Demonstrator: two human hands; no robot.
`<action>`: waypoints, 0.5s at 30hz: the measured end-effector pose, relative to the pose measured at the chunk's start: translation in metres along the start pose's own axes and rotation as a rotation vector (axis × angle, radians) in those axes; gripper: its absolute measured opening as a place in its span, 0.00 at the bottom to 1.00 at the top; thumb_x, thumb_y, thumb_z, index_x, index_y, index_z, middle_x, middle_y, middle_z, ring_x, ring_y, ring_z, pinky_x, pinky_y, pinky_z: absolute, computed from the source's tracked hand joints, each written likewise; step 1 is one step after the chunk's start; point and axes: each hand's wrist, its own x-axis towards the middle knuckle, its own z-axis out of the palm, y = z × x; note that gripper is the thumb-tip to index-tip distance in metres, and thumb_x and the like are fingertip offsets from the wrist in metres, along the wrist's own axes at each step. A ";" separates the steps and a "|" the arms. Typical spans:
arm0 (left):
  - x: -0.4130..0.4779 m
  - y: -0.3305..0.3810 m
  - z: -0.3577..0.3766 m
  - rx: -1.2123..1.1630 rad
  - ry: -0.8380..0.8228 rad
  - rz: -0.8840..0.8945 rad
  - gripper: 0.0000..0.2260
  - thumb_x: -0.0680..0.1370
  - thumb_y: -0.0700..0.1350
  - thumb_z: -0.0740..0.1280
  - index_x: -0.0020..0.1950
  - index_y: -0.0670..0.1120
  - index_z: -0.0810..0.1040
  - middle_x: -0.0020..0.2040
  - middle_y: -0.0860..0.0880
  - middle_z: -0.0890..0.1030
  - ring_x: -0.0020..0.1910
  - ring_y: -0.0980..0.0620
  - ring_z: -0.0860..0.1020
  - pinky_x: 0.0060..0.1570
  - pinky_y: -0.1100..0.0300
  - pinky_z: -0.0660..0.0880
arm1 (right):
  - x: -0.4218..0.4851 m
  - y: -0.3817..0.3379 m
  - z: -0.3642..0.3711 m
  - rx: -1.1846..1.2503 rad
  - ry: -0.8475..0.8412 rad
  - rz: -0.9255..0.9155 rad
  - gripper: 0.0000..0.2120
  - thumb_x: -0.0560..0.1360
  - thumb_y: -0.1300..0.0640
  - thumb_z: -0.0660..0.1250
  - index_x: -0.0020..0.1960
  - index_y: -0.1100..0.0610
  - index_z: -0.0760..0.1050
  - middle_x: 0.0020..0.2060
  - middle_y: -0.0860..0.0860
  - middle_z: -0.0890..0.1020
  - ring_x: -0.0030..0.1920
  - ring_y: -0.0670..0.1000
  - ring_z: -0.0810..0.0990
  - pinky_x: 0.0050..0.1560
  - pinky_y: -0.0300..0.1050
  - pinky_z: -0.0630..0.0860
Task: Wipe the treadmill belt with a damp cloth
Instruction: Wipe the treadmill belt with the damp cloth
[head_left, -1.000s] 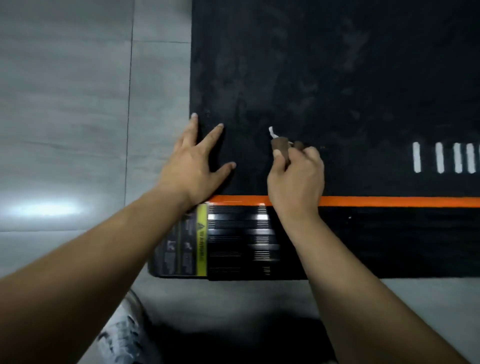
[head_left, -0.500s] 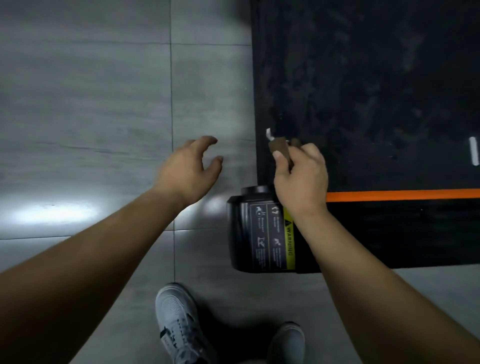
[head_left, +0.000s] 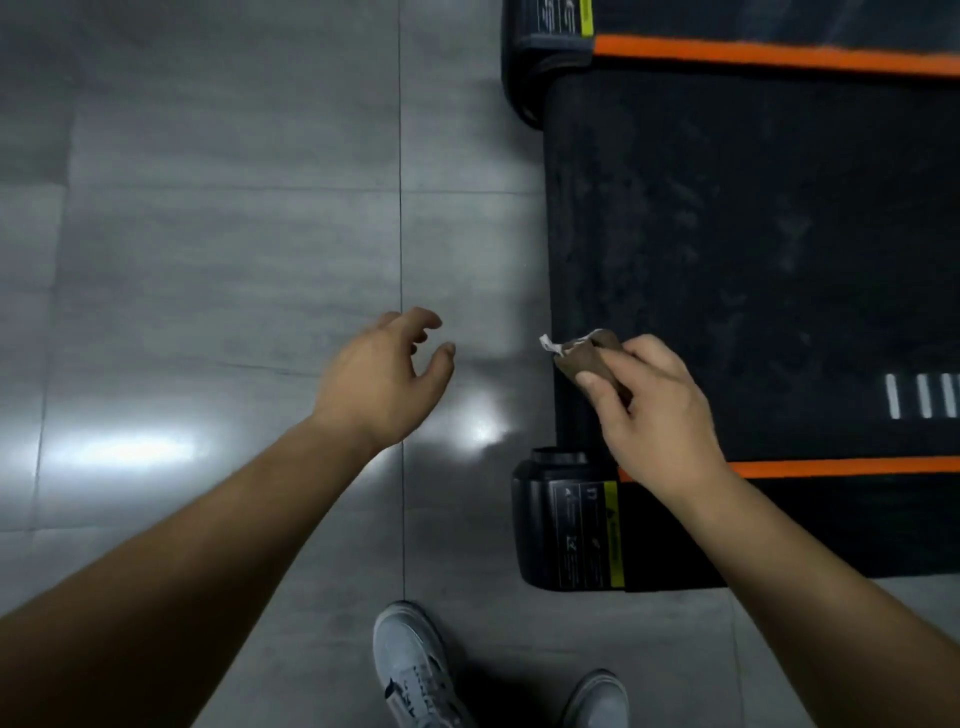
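Note:
The black treadmill belt (head_left: 727, 249) fills the right side of the view, streaked with dull marks. My right hand (head_left: 654, 410) grips a small wadded brown cloth (head_left: 589, 358) with a white scrap at its tip, held at the belt's left end near the front edge. My left hand (head_left: 387, 371) hovers over the grey floor to the left of the treadmill, fingers loosely curled and holding nothing.
Orange side rails (head_left: 831, 466) run along the belt's near and far (head_left: 769, 54) edges. A black end cap with a yellow warning label (head_left: 569, 535) sits at the near left corner. White stripes (head_left: 922, 396) mark the belt at right. My shoes (head_left: 413, 670) stand on the tiled floor (head_left: 208, 260).
My left hand lifted off the belt and now hovers over the floor. The view shifted so the treadmill's end sits further right. The right hand kept the cloth at the belt's left end.

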 end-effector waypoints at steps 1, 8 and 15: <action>0.006 0.002 -0.017 0.006 0.004 0.009 0.19 0.81 0.60 0.62 0.67 0.53 0.76 0.60 0.50 0.80 0.55 0.51 0.79 0.53 0.52 0.77 | 0.008 -0.011 -0.008 -0.006 -0.012 -0.018 0.12 0.80 0.50 0.64 0.61 0.50 0.80 0.47 0.46 0.73 0.46 0.50 0.75 0.42 0.46 0.76; 0.069 0.025 -0.129 0.115 0.090 0.097 0.25 0.77 0.62 0.58 0.69 0.51 0.76 0.62 0.47 0.79 0.61 0.46 0.78 0.58 0.47 0.77 | 0.085 -0.067 -0.048 -0.059 0.020 -0.077 0.14 0.79 0.48 0.63 0.60 0.52 0.80 0.48 0.46 0.72 0.41 0.47 0.73 0.36 0.40 0.70; 0.181 0.050 -0.204 0.238 0.128 0.165 0.21 0.82 0.59 0.61 0.71 0.49 0.74 0.64 0.43 0.78 0.58 0.41 0.79 0.56 0.45 0.77 | 0.203 -0.086 -0.079 -0.081 0.057 -0.070 0.15 0.79 0.46 0.62 0.58 0.53 0.80 0.47 0.49 0.73 0.43 0.51 0.76 0.36 0.48 0.77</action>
